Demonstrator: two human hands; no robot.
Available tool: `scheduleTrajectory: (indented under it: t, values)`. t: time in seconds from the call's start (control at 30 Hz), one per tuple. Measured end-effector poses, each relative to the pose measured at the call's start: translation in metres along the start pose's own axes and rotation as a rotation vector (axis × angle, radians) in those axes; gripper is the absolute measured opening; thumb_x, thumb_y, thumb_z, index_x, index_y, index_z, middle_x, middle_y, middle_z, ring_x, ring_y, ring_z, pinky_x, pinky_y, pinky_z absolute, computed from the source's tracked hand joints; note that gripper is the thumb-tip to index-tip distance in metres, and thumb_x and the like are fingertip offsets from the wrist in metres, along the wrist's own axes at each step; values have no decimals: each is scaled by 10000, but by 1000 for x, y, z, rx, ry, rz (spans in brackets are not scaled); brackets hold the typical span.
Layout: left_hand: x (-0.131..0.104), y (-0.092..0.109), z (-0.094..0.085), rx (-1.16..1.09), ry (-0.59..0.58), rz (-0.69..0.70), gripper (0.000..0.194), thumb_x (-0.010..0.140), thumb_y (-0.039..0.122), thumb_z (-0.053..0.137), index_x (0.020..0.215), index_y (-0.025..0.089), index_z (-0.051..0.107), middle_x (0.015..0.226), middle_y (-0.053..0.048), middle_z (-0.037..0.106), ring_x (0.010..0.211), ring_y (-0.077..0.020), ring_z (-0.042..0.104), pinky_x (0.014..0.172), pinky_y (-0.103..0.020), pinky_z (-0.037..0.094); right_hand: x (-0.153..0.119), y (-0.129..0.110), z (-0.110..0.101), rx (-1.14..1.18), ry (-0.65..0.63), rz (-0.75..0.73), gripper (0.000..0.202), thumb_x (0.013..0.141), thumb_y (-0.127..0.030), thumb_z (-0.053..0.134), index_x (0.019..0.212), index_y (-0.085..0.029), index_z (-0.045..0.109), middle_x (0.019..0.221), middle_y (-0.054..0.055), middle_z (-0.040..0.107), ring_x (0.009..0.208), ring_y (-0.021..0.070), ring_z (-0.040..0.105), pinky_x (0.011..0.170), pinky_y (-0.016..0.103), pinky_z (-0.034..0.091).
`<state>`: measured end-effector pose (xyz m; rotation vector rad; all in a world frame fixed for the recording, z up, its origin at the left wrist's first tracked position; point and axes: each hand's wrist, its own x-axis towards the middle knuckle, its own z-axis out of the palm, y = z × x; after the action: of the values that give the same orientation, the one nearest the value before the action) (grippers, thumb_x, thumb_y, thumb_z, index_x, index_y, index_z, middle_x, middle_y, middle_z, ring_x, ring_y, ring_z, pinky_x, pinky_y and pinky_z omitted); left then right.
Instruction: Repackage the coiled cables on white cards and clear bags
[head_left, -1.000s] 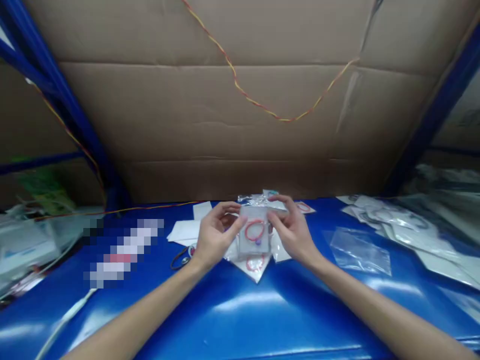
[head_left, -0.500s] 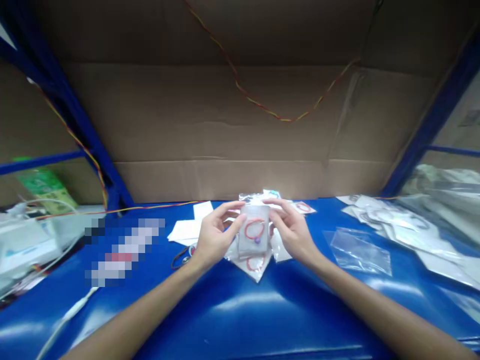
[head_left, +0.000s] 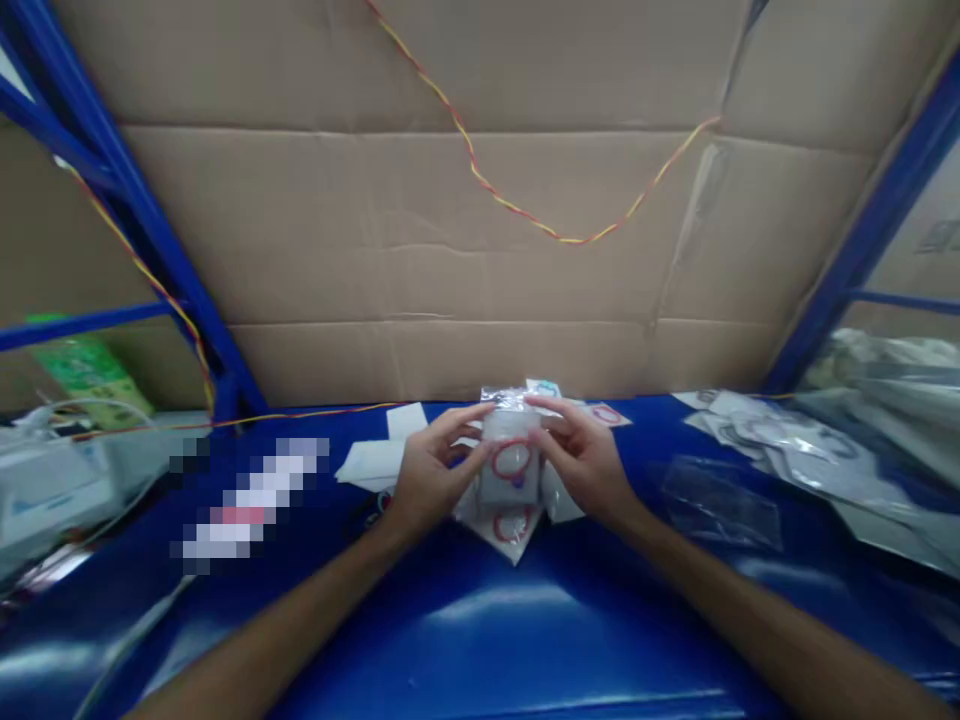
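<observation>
The left hand [head_left: 437, 465] and right hand [head_left: 585, 460] clamp opposite side edges of a clear packet [head_left: 509, 480] with a red loop [head_left: 511, 460], thumbs toward its front, over a second packet [head_left: 513, 530] whose corner points toward the person. Open blue tabletop [head_left: 502, 640] lies between the forearms, while white cards [head_left: 371, 462] sit just beyond the left hand and a clear bag [head_left: 724, 505] lies apart to the right. The held packet faces the person, its long axis running from near edge to far edge, midway between the hands.
</observation>
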<state>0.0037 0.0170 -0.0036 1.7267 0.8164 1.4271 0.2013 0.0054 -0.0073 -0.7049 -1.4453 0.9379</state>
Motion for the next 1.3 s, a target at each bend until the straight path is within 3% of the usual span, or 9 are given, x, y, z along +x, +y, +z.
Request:
scheduleTrajectory:
  t: [0.17, 0.3, 0.43, 0.6, 0.7, 0.87, 1.07, 1.17, 1.3]
  values:
    - [0, 2, -2, 49, 12, -24, 487, 843, 332, 769, 1284, 145, 683, 1209, -145, 727, 907, -216, 713, 767, -327, 607, 0, 4, -2, -91, -35, 44, 457, 931, -386, 670, 1350, -208, 629, 1039, 84, 784, 945, 248, 750, 857, 390, 601]
    - [1, 3, -3, 96, 29, -27, 479, 830, 356, 773, 1260, 163, 692, 1153, -116, 751, 875, -206, 720, 717, -296, 607, 1, 2, -4, -200, -44, 70, 487, 939, -401, 650, 1368, -175, 618, 986, 86, 794, 870, 243, 755, 742, 356, 601]
    - [2, 3, -3, 134, 44, -17, 416, 829, 345, 774, 1199, 165, 718, 1093, -104, 766, 850, -194, 720, 718, -284, 605, 2, -2, -5, -230, -29, 94, 401, 916, -431, 668, 1226, -177, 692, 999, 104, 801, 894, 263, 759, 744, 359, 600]
    - [2, 1, -3, 109, 67, -45, 460, 808, 350, 793, 1223, 169, 712, 1057, -93, 763, 824, -192, 722, 715, -284, 611, 3, -3, -5, -412, 33, 9, 303, 896, -460, 670, 967, -173, 736, 874, 71, 763, 765, 211, 697, 661, 307, 553]
    - [2, 1, -2, 102, 97, -69, 508, 784, 350, 810, 1249, 177, 704, 1099, -98, 734, 805, -178, 719, 702, -280, 609, 3, -4, -6, -467, 78, -42, 293, 891, -459, 669, 911, -176, 740, 926, 87, 753, 812, 222, 681, 631, 300, 524]
    - [5, 5, -4, 71, 97, -123, 545, 735, 363, 835, 1229, 166, 716, 1267, -139, 680, 824, -192, 729, 687, -289, 598, 3, -4, -6, -361, 22, 23, 285, 895, -446, 670, 955, -176, 738, 866, 75, 780, 770, 227, 719, 659, 313, 540]
    - [5, 6, -4, -81, -77, -279, 461, 786, 440, 794, 1131, 135, 765, 1012, -118, 799, 913, -258, 734, 795, -336, 579, 2, 1, -5, -250, 4, 114, 348, 846, -471, 729, 995, -156, 733, 858, 90, 795, 759, 233, 726, 668, 323, 546]
    - [5, 4, -4, -61, -71, -283, 379, 808, 466, 778, 992, 135, 804, 977, -106, 807, 872, -254, 735, 788, -338, 570, 3, 1, -6, -196, -49, 158, 366, 849, -504, 720, 980, -162, 742, 865, 82, 793, 742, 221, 715, 647, 316, 546]
    - [6, 2, -4, -41, -30, -257, 360, 794, 468, 796, 969, 153, 807, 1000, -94, 810, 901, -263, 739, 796, -341, 575, 6, -3, -6, -131, -73, 268, 381, 808, -529, 750, 889, -157, 752, 782, 50, 768, 672, 185, 682, 613, 292, 537]
